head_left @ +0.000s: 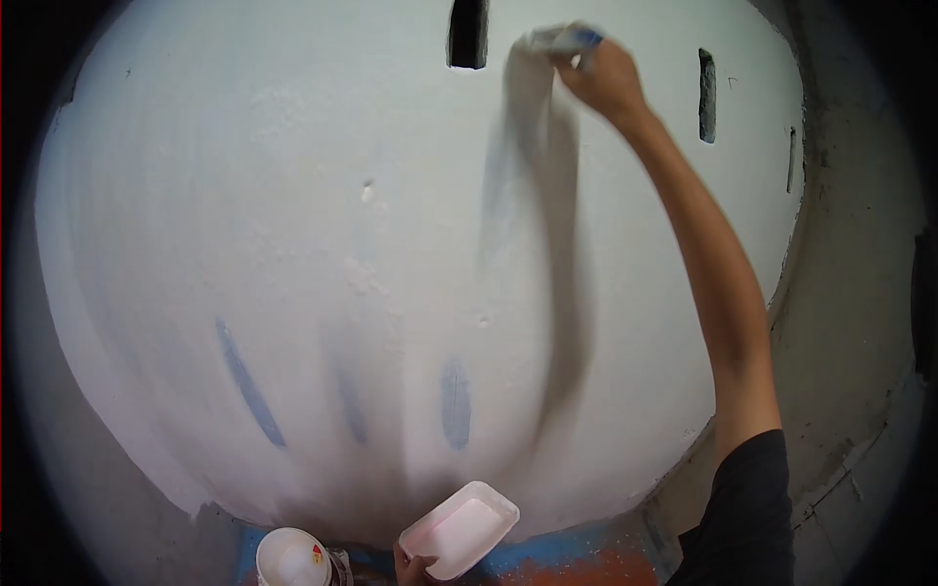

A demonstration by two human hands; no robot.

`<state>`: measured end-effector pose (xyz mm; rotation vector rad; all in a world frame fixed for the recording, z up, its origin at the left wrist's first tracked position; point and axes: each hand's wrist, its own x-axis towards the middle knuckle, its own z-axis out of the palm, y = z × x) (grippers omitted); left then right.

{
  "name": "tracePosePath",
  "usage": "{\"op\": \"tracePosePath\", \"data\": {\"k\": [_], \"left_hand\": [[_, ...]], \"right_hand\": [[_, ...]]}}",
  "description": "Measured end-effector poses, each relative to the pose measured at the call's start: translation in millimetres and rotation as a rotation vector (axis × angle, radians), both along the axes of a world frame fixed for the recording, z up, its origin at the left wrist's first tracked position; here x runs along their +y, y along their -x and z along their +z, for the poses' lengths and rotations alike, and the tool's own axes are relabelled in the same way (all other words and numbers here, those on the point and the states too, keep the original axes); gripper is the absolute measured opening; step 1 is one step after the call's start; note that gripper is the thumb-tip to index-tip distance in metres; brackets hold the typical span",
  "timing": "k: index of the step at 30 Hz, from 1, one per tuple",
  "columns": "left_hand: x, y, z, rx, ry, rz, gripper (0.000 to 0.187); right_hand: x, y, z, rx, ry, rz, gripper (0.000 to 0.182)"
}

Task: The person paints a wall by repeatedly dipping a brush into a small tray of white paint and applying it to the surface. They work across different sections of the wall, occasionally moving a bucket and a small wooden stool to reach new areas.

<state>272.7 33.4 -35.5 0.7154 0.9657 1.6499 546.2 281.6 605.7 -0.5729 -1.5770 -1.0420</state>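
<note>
Right hand (608, 76) grips the brush (559, 39) high up on the wall (244, 195), left hand (415, 566) clutches the paint tray (459, 529) down low near the bucket (291, 559), so long even strokes probably cover those blue streaks best.

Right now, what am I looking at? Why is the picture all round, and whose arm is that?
There is no machine here, just a person working with bare hands. The one picture comes from a camera worn on the person's head, and its wide lens bends everything round. The right hand reaches high and presses a painting tool against the white wall; it is too blurred to tell if it is a brush or a roller. The long grey streak under it is a shadow or wet paint; I cannot tell which. The left hand holds a white paint tray low down. Beside it stands a white bucket. Some blue patches show through the paint.
</note>
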Motion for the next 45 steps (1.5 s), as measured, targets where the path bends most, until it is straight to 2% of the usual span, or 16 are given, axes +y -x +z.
{"op": "tracePosePath", "data": {"k": [4, 7, 9, 12, 14, 18, 22, 23, 27, 28, 31, 34, 37, 42, 43, 45], "left_hand": [[2, 3, 1, 0.002, 0.006, -0.002, 0.071], [-2, 3, 0, 0.008, 0.006, 0.004, 0.071], [-5, 2, -2, 0.015, 0.007, 0.006, 0.07], [-4, 2, -3, 0.021, 0.009, 0.007, 0.07], [-5, 2, -3, 0.022, 0.012, 0.011, 0.07], [-4, 1, -5, 0.029, 0.018, 0.015, 0.07], [-4, 4, -6, 0.04, 0.022, 0.019, 0.07], [-3, 7, -7, 0.043, 0.022, 0.02, 0.07], [3, 11, -10, 0.055, 0.022, 0.013, 0.07], [1, 12, -15, 0.061, 0.021, 0.016, 0.07], [3, 16, -23, 0.08, 0.02, 0.009, 0.069], [6, 18, -25, 0.082, 0.017, 0.009, 0.067], [7, 13, -8, 0.037, 0.013, 0.002, 0.063], [10, -5, 18, 0.013, 0.038, -0.018, 0.063], [9, -13, 20, 0.01, 0.038, -0.017, 0.063], [7, -24, 25, 0.005, 0.043, -0.015, 0.063]], "right_hand": [[-3, 37, -150, -0.383, 0.0, -0.137, 0.019], [-9, 39, -265, -0.708, 0.027, 0.032, 0.014], [-26, 29, -294, -0.823, 0.424, 0.015, 0.026], [-4, 8, -250, -0.645, 0.438, 0.06, 0.046], [15, -16, -176, -0.364, 0.526, 0.245, 0.036], [9, -59, -17, -0.172, 0.069, 0.04, 0.025], [9, -61, 3, -0.052, -0.186, -0.059, 0.018], [16, -59, -18, -0.019, -0.091, 0.031, 0.022], [6, -38, -186, -0.326, -0.044, -0.191, 0.03], [12, -34, -230, -0.362, -0.131, -0.079, 0.031], [-16, -28, -323, -0.565, 0.358, -0.08, 0.033], [-5, -41, -304, -0.534, 0.468, 0.121, 0.037], [29, -68, -203, -0.285, 0.43, 0.336, 0.021], [45, -99, -16, -0.115, -0.049, -0.04, 0.021], [22, -91, -11, 0.036, 0.09, -0.08, 0.018], [42, -95, -21, -0.11, -0.224, 0.093, 0.017]]}}
